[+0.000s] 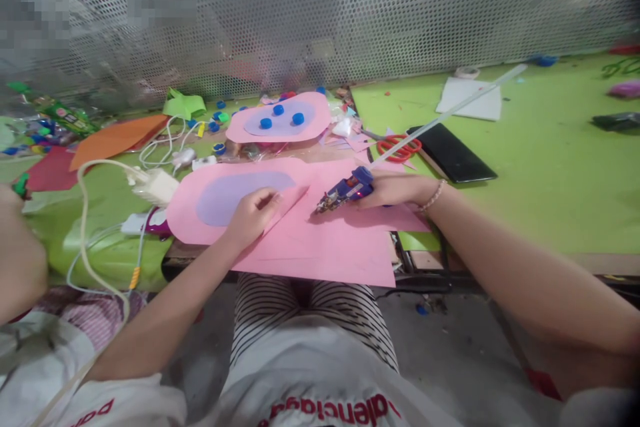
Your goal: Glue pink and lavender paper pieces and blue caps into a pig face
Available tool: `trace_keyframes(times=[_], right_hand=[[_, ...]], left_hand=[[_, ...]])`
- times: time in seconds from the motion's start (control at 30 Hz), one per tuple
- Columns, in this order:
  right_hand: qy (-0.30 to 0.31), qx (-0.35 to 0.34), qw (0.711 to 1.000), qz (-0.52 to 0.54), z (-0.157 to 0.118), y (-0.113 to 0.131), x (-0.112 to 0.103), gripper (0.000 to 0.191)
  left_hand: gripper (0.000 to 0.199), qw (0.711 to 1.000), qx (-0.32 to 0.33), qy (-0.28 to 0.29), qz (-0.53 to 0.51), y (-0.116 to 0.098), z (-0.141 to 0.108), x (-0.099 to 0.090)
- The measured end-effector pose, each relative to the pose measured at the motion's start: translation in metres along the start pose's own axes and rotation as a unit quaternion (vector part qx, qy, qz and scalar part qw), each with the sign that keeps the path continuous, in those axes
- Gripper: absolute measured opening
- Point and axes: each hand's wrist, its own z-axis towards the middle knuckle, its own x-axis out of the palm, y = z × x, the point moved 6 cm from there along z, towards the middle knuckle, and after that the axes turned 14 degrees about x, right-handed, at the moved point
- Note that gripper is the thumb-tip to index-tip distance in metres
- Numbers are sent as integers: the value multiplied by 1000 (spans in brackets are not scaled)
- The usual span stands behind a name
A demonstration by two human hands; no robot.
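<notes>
Right hand [387, 188] is gripping a dark-blue plastic glue gun [356, 185] by its handle; a long translucent glue stick [450, 113] is sticking out behind. Nozzle is pointing at flat pink paper [325, 250] on the near table edge; contact: can't tell. Left hand [254, 217], well apart from the right, is seemingly pinching a raised pink paper flap [285, 210] between the hands. Flap is looking light, bendy, easily creased: edge hold best. Gun's probably rigid, hot-tipped: handle only.
</notes>
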Motion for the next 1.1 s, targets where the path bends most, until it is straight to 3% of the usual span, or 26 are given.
trace_keyframes(times=[0.2,0.4,0.57,0.67,0.77,0.83,0.97,1.03,1.1], right_hand=[[22,50,997,-61,1,-4,-1,26],[26,56,998,-30,2,-10,-5,32],[10,149,989,19,-3,-21,-14,30],[-31,146,984,93,-5,-22,-20,25],[-113,99,969,196,-3,-21,-30,21],[-163,83,950,255,-2,-24,-36,19],[-231,100,920,301,0,-34,-43,18],[-241,109,914,307,1,-35,-44,18],[-229,112,916,310,1,-32,-42,17]], left_hand=[[27,984,112,141,15,-16,-5,20],[19,958,169,181,146,-31,-5,27],[20,917,192,272,219,-46,-1,32],[21,901,182,316,233,-49,7,31],[20,890,169,360,224,-46,19,29],[20,893,156,359,224,-41,31,28],[44,916,155,248,275,-31,50,36],[55,910,146,249,299,-24,49,52],[61,896,123,288,314,-16,44,67]])
